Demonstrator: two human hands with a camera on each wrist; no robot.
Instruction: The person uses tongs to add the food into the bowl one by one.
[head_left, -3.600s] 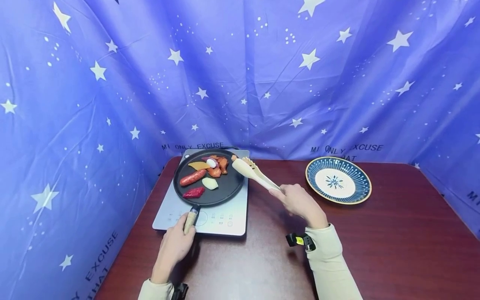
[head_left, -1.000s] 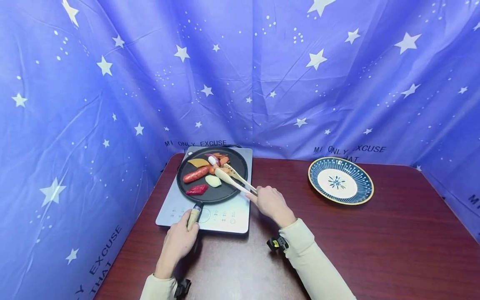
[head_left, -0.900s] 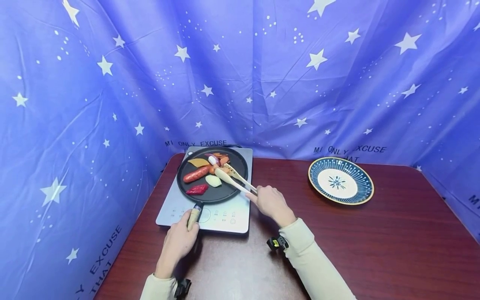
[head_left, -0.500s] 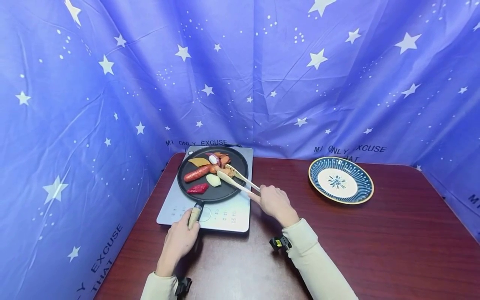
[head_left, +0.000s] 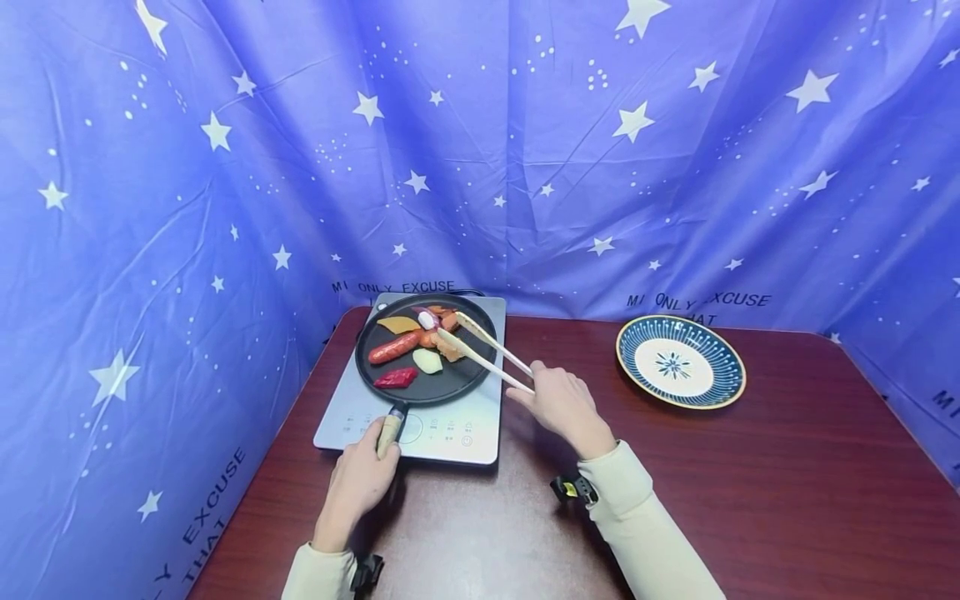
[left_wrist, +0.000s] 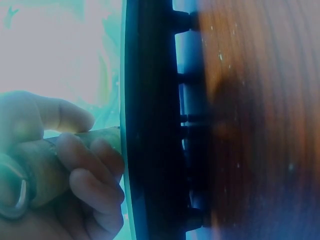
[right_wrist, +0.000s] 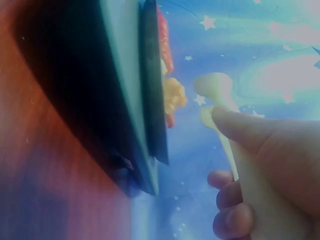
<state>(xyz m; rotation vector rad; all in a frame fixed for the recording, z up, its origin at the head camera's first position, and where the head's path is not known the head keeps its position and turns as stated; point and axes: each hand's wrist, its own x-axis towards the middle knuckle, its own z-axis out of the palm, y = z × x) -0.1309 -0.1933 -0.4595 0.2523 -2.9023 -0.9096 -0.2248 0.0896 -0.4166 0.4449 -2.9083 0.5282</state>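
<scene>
In the head view my left hand (head_left: 360, 477) grips the wooden handle (head_left: 389, 433) of a black frying pan (head_left: 450, 390). The left wrist view shows its fingers (left_wrist: 92, 187) curled round that handle. My right hand (head_left: 564, 410) holds cream tongs (head_left: 482, 360) above the pan, their arms spread apart. Below the tips lies a golden-brown fried piece (head_left: 453, 350); the right wrist view shows a gap between tongs (right_wrist: 215, 85) and piece. Also in the pan are a sausage (head_left: 393, 347), a pale oval slice (head_left: 427, 361), a red piece (head_left: 396, 378) and a yellow piece (head_left: 398, 325).
The pan stands on a silver induction cooker (head_left: 480, 450) at the table's left. A blue-patterned plate (head_left: 673, 367) sits on the dark red table (head_left: 795, 467) to the right. A blue star-printed curtain (head_left: 570, 217) hangs behind.
The tongs came left over the pan with the brown piece and set it down beside the sausage. Their arms have since spread and risen off it. My left hand stays on the handle.
</scene>
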